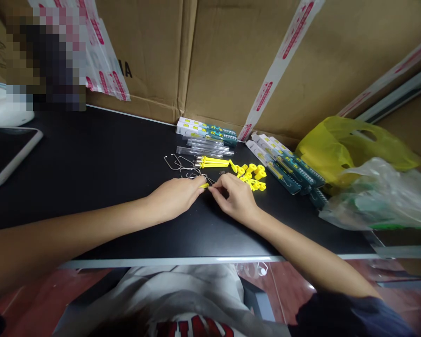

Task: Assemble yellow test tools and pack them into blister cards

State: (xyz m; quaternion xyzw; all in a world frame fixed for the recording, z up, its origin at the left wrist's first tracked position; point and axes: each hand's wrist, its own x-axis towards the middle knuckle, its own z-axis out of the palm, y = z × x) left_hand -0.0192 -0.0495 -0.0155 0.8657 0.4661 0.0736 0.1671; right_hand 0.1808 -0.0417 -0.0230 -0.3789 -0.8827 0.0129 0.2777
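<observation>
Both hands meet at the middle of the black table [101, 159]. My left hand [177, 196] pinches a small yellow plastic piece [204, 186] between thumb and fingers. My right hand [233, 196] is closed in a pinch right against that piece; whether it holds something of its own is hidden. Just beyond the fingers lie bent metal wire hooks [177, 163], a bundle of yellow handled tools [212, 162] and a scatter of small yellow plastic caps [252, 175].
Packaged tools in teal-and-white cards lie at the back [206, 130] and to the right [284, 164]. Clear tubes [203, 149] rest near them. A yellow bag [351, 147] and a clear bag [379, 196] sit at right, a phone [7, 154] at left, cardboard boxes [231, 56] behind.
</observation>
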